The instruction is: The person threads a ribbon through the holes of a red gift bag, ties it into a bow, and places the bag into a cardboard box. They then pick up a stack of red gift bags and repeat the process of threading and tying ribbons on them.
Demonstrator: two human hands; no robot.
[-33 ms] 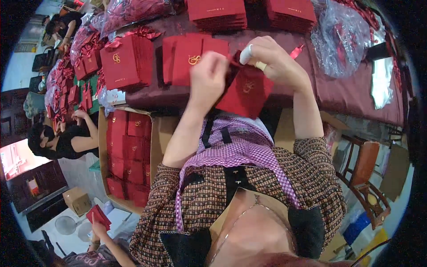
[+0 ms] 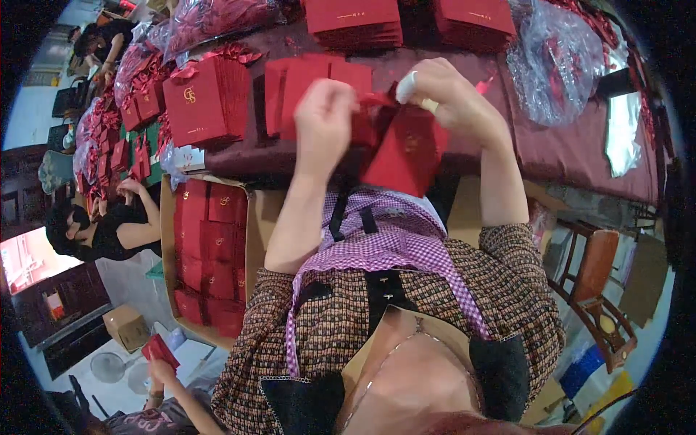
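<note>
Red bag (image 2: 407,158) below right hand (image 2: 451,93), ribbon (image 2: 375,99) reaching toward left hand (image 2: 323,119).

The maroon-draped worktop (image 2: 576,156) has a soft sheen. At the right stands a reddish-brown wooden chair (image 2: 597,267). Along the left, dark brown panelling (image 2: 65,291) borders a bright, pinkish opening (image 2: 35,252), with pale floor (image 2: 129,284) nearby.

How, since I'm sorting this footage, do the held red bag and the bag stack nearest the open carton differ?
The red bag is single; the bag stack has many layers. The red bag hangs tilted below the right hand; the bag stack rests on the table. Both are red and bear an emblem.
</note>
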